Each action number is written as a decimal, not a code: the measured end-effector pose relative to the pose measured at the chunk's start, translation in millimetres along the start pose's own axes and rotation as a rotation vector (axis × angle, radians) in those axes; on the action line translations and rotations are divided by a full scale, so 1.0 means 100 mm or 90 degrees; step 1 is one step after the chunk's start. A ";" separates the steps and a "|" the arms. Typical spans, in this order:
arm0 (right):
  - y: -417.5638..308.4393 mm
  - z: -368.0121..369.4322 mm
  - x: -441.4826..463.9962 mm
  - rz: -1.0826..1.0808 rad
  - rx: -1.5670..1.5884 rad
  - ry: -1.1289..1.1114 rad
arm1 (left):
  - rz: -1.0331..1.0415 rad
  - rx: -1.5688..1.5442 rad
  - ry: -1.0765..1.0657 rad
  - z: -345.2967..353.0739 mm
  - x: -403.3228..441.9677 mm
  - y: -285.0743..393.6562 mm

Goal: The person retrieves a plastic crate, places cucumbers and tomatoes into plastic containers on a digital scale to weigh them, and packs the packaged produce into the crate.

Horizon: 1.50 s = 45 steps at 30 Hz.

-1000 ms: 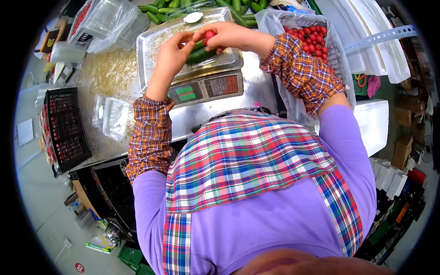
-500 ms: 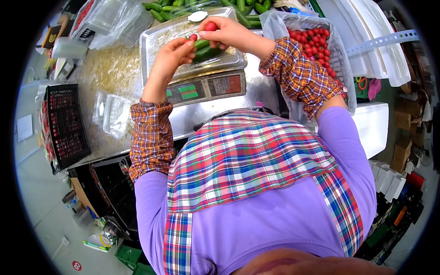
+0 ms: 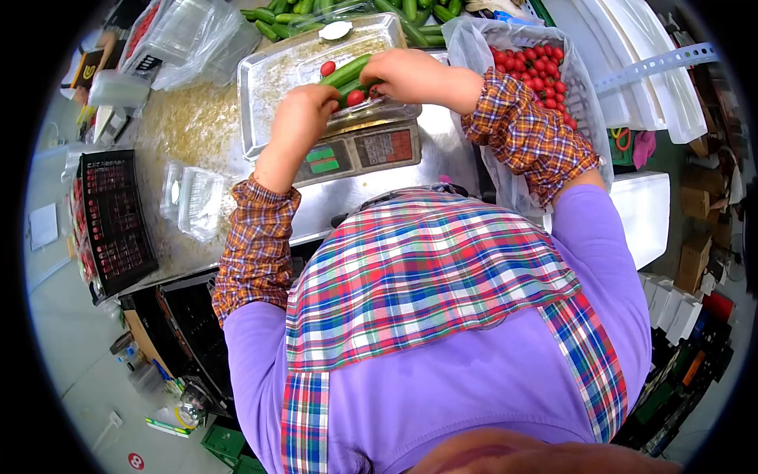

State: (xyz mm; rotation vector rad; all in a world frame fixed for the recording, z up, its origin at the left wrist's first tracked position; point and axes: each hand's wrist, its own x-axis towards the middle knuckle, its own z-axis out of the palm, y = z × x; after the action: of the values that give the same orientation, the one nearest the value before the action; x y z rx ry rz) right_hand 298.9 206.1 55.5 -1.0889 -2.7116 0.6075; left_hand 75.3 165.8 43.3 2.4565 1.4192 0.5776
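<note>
Green cucumbers (image 3: 347, 72) lie on the metal tray (image 3: 272, 75) of a weighing scale (image 3: 347, 156). One red cherry tomato (image 3: 328, 69) rests beyond their left end, and a second cherry tomato (image 3: 355, 97) sits on the near side. My left hand (image 3: 306, 112) is at the left end of the cucumbers, fingers curled; what they grip is hidden. From the right, my right hand (image 3: 407, 76) reaches over the cucumbers' other end with its fingers bent down and together. A bit of red shows under those fingertips, too covered to name.
To the right stands a lined crate (image 3: 591, 118) with many cherry tomatoes (image 3: 541, 73). More cucumbers (image 3: 292, 16) lie at the back. Clear plastic boxes (image 3: 199, 201) and a black crate (image 3: 118, 213) are on the left; white foam boxes (image 3: 636, 217) are far right.
Both hands have come down and nearer to the cucumbers. The tomatoes that were held up between the fingers have left that raised position; two tomatoes now show beside the cucumbers.
</note>
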 end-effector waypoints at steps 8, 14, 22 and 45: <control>0.35 0.12 -0.20 -0.129 -0.013 0.140 | 0.065 -0.035 0.054 0.14 0.16 0.10; 1.11 -0.45 -0.89 0.076 0.009 0.282 | 0.088 -0.024 -0.050 0.17 0.28 0.10; 1.94 -0.13 -1.93 0.335 0.074 0.156 | -0.132 -0.251 0.093 -0.06 0.28 0.25; 1.67 0.13 -1.53 0.223 0.059 0.219 | -0.151 -0.320 0.007 0.24 -0.07 0.68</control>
State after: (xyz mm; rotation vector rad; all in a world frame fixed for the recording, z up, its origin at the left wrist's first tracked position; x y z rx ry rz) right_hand 510.5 205.2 -26.5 -1.5015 -2.1993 0.5280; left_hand 135.6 125.6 47.9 1.8704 1.3430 0.7815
